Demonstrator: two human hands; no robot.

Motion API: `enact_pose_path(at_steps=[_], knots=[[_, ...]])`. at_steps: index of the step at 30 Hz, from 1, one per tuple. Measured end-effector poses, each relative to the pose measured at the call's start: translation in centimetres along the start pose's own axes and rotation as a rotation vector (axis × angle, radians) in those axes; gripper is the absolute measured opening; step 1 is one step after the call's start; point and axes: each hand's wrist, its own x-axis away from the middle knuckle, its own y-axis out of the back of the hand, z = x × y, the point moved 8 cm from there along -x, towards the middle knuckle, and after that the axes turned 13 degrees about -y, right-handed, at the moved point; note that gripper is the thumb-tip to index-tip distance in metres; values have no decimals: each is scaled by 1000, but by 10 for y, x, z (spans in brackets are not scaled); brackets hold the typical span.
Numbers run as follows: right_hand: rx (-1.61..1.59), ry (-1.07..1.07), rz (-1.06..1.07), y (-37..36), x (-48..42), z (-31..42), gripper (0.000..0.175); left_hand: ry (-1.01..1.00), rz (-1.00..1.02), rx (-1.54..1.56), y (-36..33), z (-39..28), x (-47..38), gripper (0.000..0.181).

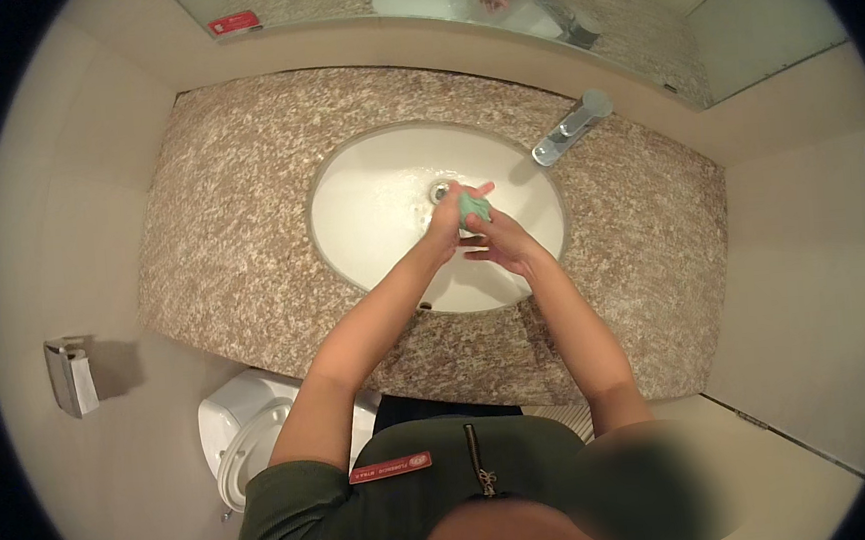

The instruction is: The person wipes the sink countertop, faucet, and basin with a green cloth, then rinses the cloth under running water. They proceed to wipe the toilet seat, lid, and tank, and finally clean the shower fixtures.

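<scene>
Over the white oval basin (367, 199), I hold a crumpled light-green cloth or sponge (475, 207) between my two hands. My left hand (444, 220) grips it from the left side, fingers curled around its far edge. From the right, my right hand (507, 236) presses its thumb against the near side, while its other fingers spread below. The metal drain (439, 191) shows just beyond my left hand, with wet-looking glints around it. A chrome faucet (569, 129) stands at the basin's far right; whether water flows from its spout is hard to tell.
A speckled stone countertop (234, 231) surrounds the basin. Behind it, a wall mirror (640, 7) reflects my hands, and a small red card (235, 22) sits at its lower left. A toilet (245, 441) and a wall-mounted paper holder (64, 378) are at left.
</scene>
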Motion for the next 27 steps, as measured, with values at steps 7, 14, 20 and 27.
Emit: enact_pose_path(at_steps=[7,14,20,27], knots=[[-138,-523,428,-22,-22,-37,10,-1111,549,-1664,-16,-91,81,62],[284,-524,472,-46,4,8,7,-1327,673,-2063,-23,-78,84,44],[1325,51,4,-57,-7,47,16,-836,706,-2070,-10,-83,32,14],[1904,622,-268,-79,-15,69,14,-327,502,-1856,5,-80,24,19]])
